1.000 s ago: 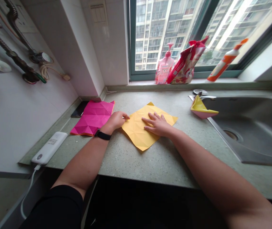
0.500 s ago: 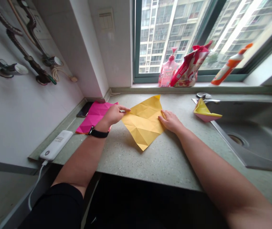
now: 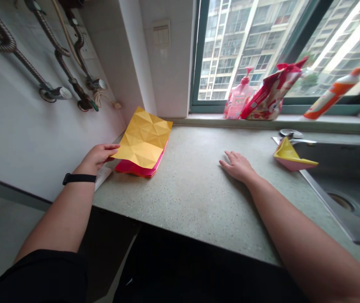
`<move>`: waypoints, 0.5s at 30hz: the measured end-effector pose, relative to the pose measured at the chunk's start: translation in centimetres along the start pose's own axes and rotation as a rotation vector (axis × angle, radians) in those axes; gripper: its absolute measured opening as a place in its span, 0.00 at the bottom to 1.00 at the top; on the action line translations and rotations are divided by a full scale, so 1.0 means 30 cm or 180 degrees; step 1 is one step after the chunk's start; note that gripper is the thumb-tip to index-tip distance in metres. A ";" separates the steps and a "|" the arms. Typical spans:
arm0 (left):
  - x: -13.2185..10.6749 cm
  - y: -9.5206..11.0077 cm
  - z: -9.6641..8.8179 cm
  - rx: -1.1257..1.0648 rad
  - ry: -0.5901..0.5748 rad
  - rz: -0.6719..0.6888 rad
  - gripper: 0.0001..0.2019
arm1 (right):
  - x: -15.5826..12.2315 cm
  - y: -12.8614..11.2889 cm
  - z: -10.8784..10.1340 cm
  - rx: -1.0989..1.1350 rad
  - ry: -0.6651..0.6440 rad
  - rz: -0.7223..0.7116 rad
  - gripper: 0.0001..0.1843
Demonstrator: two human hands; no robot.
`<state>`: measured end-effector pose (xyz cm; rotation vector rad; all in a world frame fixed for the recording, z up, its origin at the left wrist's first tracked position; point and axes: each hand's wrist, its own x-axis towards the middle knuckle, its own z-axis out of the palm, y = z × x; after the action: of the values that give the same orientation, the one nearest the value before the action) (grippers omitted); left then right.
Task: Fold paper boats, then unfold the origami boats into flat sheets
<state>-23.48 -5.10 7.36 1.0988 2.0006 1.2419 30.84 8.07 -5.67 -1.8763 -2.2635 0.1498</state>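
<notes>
My left hand [image 3: 99, 155] pinches a corner of a creased yellow paper sheet [image 3: 144, 136] and holds it in the air above the pink paper stack [image 3: 136, 168] at the counter's left end. A black band sits on that wrist. My right hand [image 3: 238, 165] lies flat on the speckled counter [image 3: 192, 189], fingers spread, holding nothing. A folded yellow and pink paper boat [image 3: 292, 155] rests on the counter by the sink's rim, to the right of my right hand.
A steel sink [image 3: 340, 181] fills the right side. On the window sill stand a pink pump bottle [image 3: 238, 101], a red pouch [image 3: 270, 94] and an orange-capped bottle [image 3: 334, 94]. Metal hoses and valves [image 3: 56, 90] hang on the left wall.
My left hand lifted the yellow sheet off the counter and carried it left over the pink stack. My right hand let go of it and stayed flat on the counter.
</notes>
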 end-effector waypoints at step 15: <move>0.051 -0.117 0.098 0.2543 0.0178 0.1213 0.17 | -0.001 0.001 -0.001 -0.0129 -0.0006 -0.0079 0.40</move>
<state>-23.25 -3.28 2.90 1.8964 2.4825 0.6036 30.89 8.06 -5.65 -1.8677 -2.3070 0.1029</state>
